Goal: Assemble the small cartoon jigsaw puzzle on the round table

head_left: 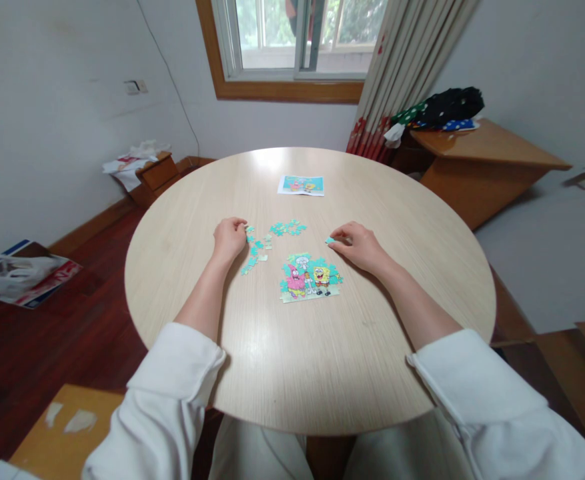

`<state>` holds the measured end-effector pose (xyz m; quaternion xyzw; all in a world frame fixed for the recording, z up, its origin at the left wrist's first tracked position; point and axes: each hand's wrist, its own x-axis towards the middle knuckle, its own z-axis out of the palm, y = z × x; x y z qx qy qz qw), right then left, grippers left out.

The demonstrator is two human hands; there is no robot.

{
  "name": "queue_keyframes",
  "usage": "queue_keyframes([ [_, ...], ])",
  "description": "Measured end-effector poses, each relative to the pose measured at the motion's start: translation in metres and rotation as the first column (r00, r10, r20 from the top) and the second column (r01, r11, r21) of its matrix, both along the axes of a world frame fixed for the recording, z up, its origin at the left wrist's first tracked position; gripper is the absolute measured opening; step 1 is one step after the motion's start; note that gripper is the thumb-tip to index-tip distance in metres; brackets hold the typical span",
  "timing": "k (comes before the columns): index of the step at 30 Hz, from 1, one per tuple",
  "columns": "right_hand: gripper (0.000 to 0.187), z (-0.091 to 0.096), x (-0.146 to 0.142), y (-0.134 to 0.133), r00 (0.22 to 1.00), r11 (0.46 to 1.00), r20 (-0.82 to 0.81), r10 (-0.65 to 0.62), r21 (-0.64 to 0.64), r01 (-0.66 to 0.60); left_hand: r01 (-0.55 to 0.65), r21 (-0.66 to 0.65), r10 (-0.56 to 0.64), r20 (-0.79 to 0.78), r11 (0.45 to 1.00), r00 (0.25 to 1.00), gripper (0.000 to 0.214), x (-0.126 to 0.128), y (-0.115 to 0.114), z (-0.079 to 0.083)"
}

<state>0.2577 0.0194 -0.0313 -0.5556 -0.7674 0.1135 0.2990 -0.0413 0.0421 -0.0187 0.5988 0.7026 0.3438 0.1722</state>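
A partly joined jigsaw puzzle (308,279) with cartoon figures lies flat between my forearms, its upper edge uneven. My right hand (359,245), to the upper right of it, pinches a small turquoise puzzle piece (329,241) just over the table. At the left, my left hand (229,238) rests with curled fingers against the top of a strip of loose puzzle pieces (252,252); whether a piece is between its fingertips is hidden. Another cluster of turquoise pieces (288,228) lies above the joined puzzle.
A printed picture sheet (301,186) with the same figures lies farther back on the round wooden table (292,373). Beyond the table are a window, a curtain (407,60), and a wooden cabinet (492,150) with cloths on top. A cardboard box (67,427) stands at lower left.
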Motion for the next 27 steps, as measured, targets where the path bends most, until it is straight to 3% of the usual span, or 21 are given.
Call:
queue_keyframes([
  [20,0.012,-0.008,0.002,0.004,0.999,0.997,-0.006,-0.039,0.071,0.039,-0.056,0.042,0.049,0.157,0.998,0.986,0.028,-0.008,0.001,-0.001],
  [27,0.014,-0.01,0.004,0.007,0.991,0.984,-0.045,-0.124,0.125,0.129,-0.045,0.017,0.044,0.073,0.999,0.996,0.012,-0.012,-0.027,0.006],
])
